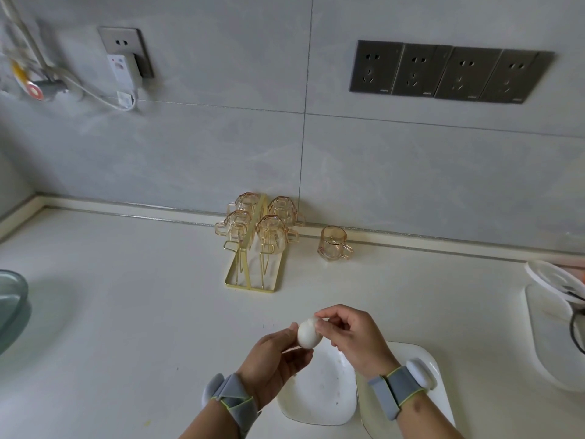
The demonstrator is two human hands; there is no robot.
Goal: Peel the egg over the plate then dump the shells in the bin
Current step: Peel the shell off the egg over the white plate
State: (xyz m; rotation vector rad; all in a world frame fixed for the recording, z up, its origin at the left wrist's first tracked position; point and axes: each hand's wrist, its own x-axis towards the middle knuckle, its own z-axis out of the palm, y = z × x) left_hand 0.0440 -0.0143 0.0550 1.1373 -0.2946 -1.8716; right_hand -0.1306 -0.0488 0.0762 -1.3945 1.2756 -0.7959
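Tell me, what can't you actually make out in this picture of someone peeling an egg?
All in the head view:
- No bin shows anywhere in the frame.
- The egg: its underside sits behind the left hand, its top under the right hand fingertips.
- The plate: part lies under both hands; specks on it are too small to identify.
- Glass bowl: cut off by the left edge.
- White appliance: cut off by the right edge.

On the pale counter: 1 white egg (307,335), 2 white squarish plates (319,397), 5 amber glass mugs (333,247) with 4 on 1 gold wire rack (250,282), and 2 grey wristbands (397,389).
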